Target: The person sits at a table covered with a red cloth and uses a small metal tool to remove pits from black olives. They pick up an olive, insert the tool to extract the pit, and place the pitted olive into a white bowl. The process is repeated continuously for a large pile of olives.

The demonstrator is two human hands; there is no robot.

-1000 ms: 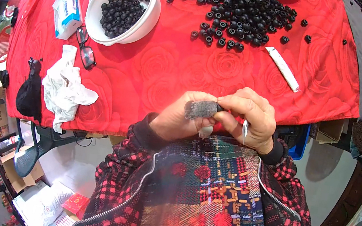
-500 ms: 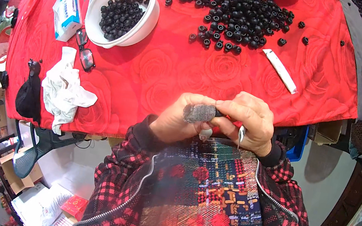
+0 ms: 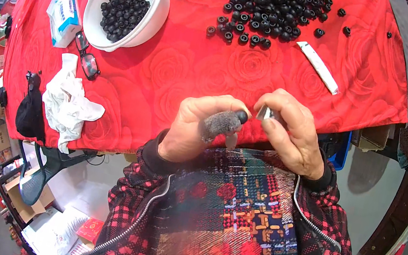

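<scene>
Bead, small, round and black (image 3: 242,116), sits at the tip of a grey fuzzy finger cover pinched by the left hand (image 3: 198,132), close above the red tablecloth's (image 3: 171,68) near edge. Right hand (image 3: 292,134) grips a small metal tool (image 3: 266,113); this looks like trimming, needing steady aim. A blue-and-white carton (image 3: 64,15) lies beside the white bowl (image 3: 149,21).

Small metal piece (image 3: 266,113) (half hidden) inside right hand (image 3: 289,133)
</scene>
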